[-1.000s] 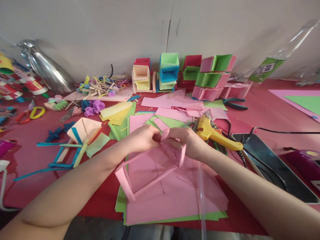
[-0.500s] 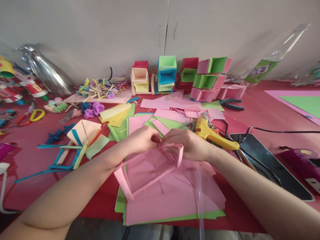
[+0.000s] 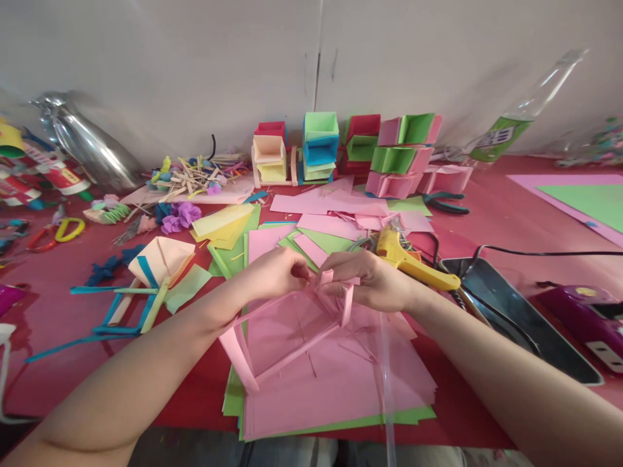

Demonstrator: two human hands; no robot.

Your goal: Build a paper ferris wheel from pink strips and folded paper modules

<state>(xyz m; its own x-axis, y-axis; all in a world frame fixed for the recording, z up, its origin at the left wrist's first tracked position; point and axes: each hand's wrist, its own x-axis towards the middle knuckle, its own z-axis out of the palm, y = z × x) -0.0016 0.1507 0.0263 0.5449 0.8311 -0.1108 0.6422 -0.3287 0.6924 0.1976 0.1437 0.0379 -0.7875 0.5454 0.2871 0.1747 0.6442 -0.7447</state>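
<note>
Pink paper frame (image 3: 298, 352) is over the paper stack (image 3: 341, 395) at the table's (image 3: 207, 389) front edge, mid-width. Left hand (image 3: 285, 271) pinched closed on its far end (fingertips partly hidden), right hand (image 3: 370, 282) pinching the far-right corner strip. Should be light, grippy, stiff lengthwise, easily crushed; take folded corners. Table's red, cluttered; pale wall (image 3: 195, 65) behind the back edge.

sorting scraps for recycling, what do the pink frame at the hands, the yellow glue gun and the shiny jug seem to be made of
Pink frame: matte paper or thin card, judging by its flat, folded strips.
Glue gun: probably smooth plastic, from its evenly coloured, moulded-looking body.
Jug: polished metal, perhaps stainless steel, given its mirror-like highlights.
</note>
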